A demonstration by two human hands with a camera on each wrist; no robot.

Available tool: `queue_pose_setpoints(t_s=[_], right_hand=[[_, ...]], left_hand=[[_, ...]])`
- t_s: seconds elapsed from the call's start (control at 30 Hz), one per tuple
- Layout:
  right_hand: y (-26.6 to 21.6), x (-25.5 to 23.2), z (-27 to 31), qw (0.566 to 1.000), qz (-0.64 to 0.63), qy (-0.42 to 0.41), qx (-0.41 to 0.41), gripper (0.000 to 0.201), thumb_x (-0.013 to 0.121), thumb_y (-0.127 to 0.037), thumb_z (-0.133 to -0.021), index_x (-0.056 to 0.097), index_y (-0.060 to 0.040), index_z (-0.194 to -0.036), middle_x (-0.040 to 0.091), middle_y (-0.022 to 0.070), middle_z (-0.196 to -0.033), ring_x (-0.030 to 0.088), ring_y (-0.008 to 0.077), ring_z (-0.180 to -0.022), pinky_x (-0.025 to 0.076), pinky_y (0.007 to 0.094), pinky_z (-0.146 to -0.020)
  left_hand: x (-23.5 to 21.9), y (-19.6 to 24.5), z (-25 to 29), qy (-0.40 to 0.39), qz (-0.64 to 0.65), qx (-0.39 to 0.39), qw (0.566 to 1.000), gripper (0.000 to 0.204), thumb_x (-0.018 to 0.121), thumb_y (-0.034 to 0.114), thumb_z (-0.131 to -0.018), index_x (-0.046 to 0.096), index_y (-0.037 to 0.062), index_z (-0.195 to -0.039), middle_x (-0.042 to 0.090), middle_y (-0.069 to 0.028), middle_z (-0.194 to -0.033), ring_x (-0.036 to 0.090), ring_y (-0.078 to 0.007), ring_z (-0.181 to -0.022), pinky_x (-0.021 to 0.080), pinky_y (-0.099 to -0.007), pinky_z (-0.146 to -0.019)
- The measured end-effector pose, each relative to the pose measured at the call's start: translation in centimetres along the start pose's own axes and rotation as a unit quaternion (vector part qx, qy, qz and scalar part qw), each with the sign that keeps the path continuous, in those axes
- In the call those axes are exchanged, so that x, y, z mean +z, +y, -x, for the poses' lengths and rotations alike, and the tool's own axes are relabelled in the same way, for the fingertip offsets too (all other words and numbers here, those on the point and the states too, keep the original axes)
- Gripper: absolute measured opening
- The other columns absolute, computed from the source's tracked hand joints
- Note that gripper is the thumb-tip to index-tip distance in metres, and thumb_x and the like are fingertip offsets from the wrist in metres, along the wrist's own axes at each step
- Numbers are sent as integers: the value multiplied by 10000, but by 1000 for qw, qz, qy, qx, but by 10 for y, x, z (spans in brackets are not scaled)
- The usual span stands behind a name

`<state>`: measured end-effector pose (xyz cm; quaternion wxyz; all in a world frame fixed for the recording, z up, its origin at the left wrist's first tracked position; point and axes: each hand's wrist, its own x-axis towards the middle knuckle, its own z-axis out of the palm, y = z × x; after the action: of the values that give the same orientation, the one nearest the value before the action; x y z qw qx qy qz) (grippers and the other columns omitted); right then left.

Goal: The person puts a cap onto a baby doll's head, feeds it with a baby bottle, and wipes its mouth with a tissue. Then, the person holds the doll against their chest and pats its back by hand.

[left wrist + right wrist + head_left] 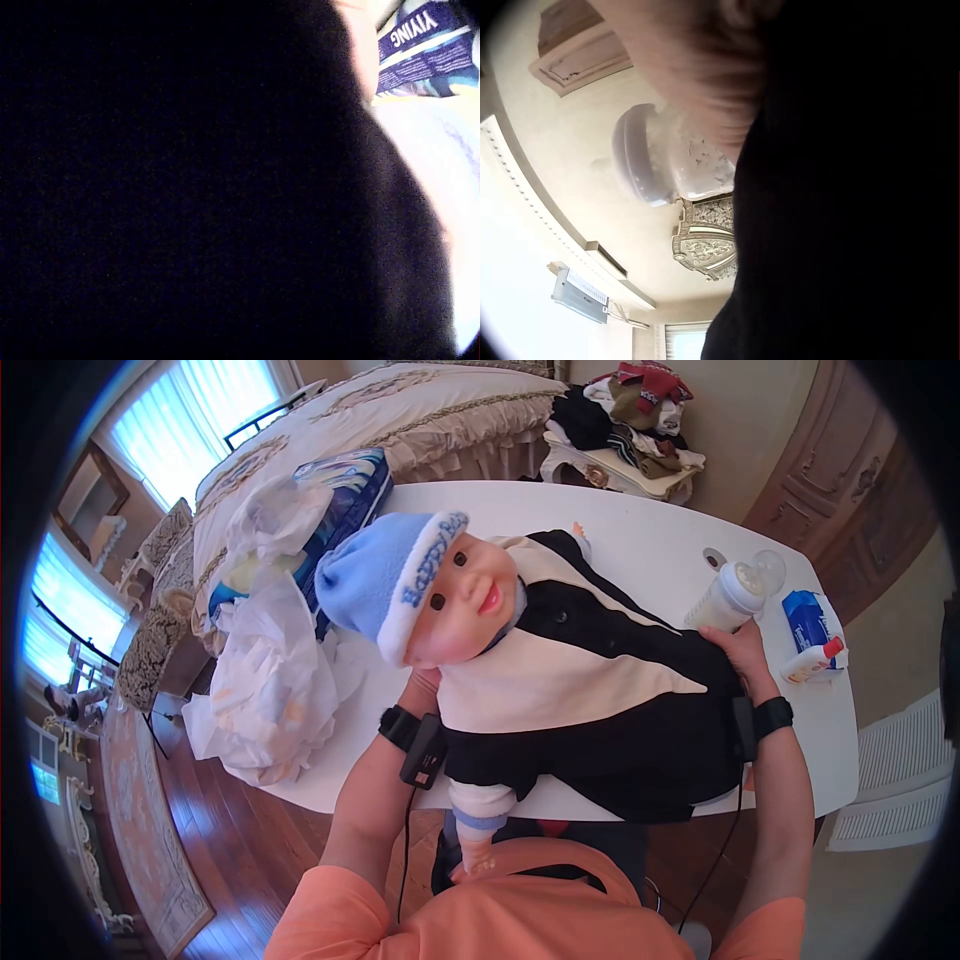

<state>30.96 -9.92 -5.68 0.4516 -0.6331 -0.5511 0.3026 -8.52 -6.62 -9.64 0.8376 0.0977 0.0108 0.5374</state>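
Note:
A baby doll [480, 610] in a blue hat [385, 580] and a black and cream garment [610, 730] lies face up between both hands, over the near side of the white table. My left hand [428, 678] is under its head and shoulder, with the fingers hidden behind it. At the doll's lower end, my right hand [745, 652] grips the black cloth. Just beyond the right hand stands a baby bottle [728, 600] of white liquid, its clear cap [769, 572] beside it. Black cloth fills most of both wrist views.
White plastic bags [265, 680] and a blue diaper pack [350, 485] crowd the table's left side. At the right are a blue packet [808, 622] and a small white bottle [812, 661] with a red cap. A bed [430, 430] and a stool with clothes [640, 420] stand behind.

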Motion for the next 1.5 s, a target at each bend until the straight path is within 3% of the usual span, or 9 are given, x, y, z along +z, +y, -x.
queue_pose_setpoints(t_s=[0.03,0.33,0.37,0.6,0.7,0.8,0.93,1.13,1.5], right_hand=[[0,1,1,1000,-5,1,-17,672,727,-111,-604,386,-5,-1174,514,111,-1117,494,208,-1029,374,308,-899],[-32,3,12,987,-131,55,-71,595,674,-156,-672,386,6,-1167,509,102,-1083,496,178,-988,382,285,-859],[-37,3,13,983,-163,40,-78,600,663,-146,-684,375,9,-1187,507,102,-1098,492,179,-1011,374,288,-877],[-85,34,42,938,-319,-87,-100,634,545,-315,-775,292,5,-1260,454,161,-1165,500,281,-1035,433,388,-860],[-93,46,49,883,-436,-171,-20,664,541,-342,-759,278,27,-1243,468,193,-1121,531,311,-978,453,402,-829],[-95,51,54,878,-419,-231,-26,707,547,-367,-755,255,23,-1267,428,204,-1163,508,325,-1011,518,420,-712],[-104,57,63,887,-405,-222,-23,806,647,-277,-632,250,25,-1266,446,188,-1158,506,299,-1031,420,389,-891],[-104,54,69,922,-340,-173,-69,907,715,-230,-540,250,6,-1282,440,122,-1192,460,228,-1101,371,338,-932],[-108,56,72,926,-338,-147,-75,924,684,-318,-562,210,-1,-1289,385,167,-1215,447,290,-1102,448,389,-856]], left_hand=[[1,-1,-3,-87,-192,45,977,500,459,259,-877,283,43,-1292,337,-152,-1301,371,-235,-1183,316,-349,-998],[21,0,3,34,-77,27,996,500,452,254,-880,273,35,-1293,350,-163,-1288,399,-233,-1161,332,-351,-987],[-15,5,-9,-108,-298,110,942,494,429,265,-889,266,34,-1295,350,-168,-1287,403,-234,-1159,337,-355,-983],[6,2,0,-65,-160,50,984,517,507,256,-854,303,38,-1277,343,-162,-1292,379,-234,-1176,326,-343,-995],[10,2,3,-75,-171,57,981,510,485,258,-863,293,40,-1282,339,-165,-1293,382,-237,-1175,328,-347,-993],[15,0,3,-88,-178,64,978,503,463,260,-872,282,41,-1288,334,-168,-1295,384,-241,-1173,331,-351,-990],[20,-1,2,-106,-191,78,973,495,434,263,-885,268,43,-1295,328,-172,-1298,387,-245,-1170,335,-357,-987],[22,-4,-3,-124,-204,84,967,487,409,264,-896,256,45,-1302,322,-175,-1301,389,-249,-1169,338,-362,-984],[23,-2,-3,-112,-187,93,972,493,448,249,-879,273,47,-1294,327,-166,-1301,382,-244,-1175,333,-357,-989]])
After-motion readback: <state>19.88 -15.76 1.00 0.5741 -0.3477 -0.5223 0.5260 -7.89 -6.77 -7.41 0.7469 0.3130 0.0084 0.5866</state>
